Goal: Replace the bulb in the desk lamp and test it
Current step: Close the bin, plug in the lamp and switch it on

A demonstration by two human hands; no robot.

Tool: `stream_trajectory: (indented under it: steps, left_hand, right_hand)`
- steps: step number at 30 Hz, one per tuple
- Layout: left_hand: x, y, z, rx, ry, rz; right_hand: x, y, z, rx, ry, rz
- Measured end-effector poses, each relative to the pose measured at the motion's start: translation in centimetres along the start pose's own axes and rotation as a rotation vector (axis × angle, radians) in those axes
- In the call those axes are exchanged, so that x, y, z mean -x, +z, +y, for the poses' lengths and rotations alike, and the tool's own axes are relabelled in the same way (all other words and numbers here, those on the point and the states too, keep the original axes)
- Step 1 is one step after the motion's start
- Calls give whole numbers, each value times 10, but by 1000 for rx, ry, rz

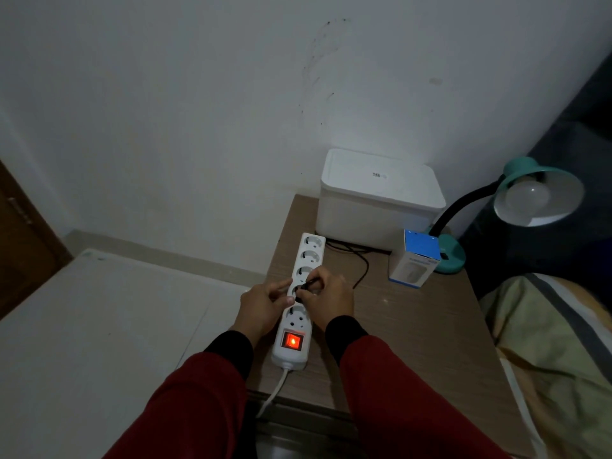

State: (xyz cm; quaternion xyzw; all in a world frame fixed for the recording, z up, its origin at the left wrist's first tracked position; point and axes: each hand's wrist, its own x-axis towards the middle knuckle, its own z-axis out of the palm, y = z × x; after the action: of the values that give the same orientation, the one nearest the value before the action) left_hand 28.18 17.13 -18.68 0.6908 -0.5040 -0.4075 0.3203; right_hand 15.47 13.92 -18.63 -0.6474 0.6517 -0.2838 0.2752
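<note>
right of the power strip point(299, 293) the tabletop point(414, 326) lies bare, open to a hand. behind the strip a white box point(377, 200) blocks the way; right of the strip's far end stand a bulb carton point(415, 260) and the lamp point(516, 207), with a black cord point(361, 260) between.
</note>
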Motion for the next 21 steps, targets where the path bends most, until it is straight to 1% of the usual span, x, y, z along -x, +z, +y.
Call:
stream_trajectory:
  steps: [4,8,10,12,14,17,18,21]
  left_hand:
    - [-1,1,0,14,-10,-3]
    - [0,1,1,15,-7,0]
    - [1,2,3,4,-13,3]
    - [3,3,7,-24,-28,-4]
    - [4,1,12,-104,-36,-23]
    - [5,-4,21,-332,-31,-63]
    - [5,-5,24,-415,-33,-66]
    - [4,-10,36,-564,-59,-69]
  right_hand:
    - [1,2,2,128,-22,9]
    - [3,-2,-5,146,-19,-26]
    - [0,-8,-8,118,-7,-107]
    - [-3,-17,-9,99,3,-227]
    - [-4,-31,-10,97,-7,-296]
    - [-2,-57,-11,98,-46,-319]
    - [-1,-66,-12,159,-41,-341]
    - [-5,-87,-12,518,14,-480]
